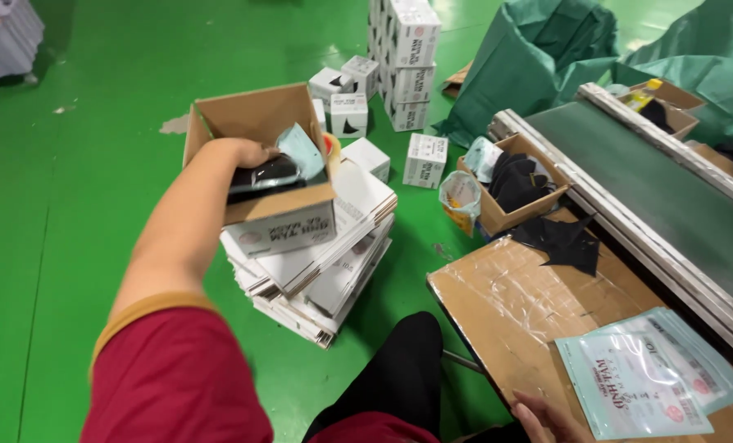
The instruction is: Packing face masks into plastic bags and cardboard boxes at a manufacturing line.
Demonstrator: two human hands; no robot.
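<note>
My left hand (pixel 239 152) reaches into an open cardboard box (pixel 260 164) and grips a shiny black packet with a pale blue pouch (pixel 301 152) beside it. That box rests on a stack of flattened white cartons (pixel 334 262) on the green floor. My right hand (pixel 543 418) lies at the near edge of a brown cardboard-topped table (pixel 506 303), fingers loosely spread and holding nothing, next to a few pale blue printed pouches (pixel 637 381).
A tall stack of small white boxes (pixel 403 57) stands behind, with loose ones (pixel 424 160) around it. A carton of black masks (pixel 518 184) sits at the table's far end by a dark conveyor belt (pixel 662 205). Green bags (pixel 539 57) lie beyond.
</note>
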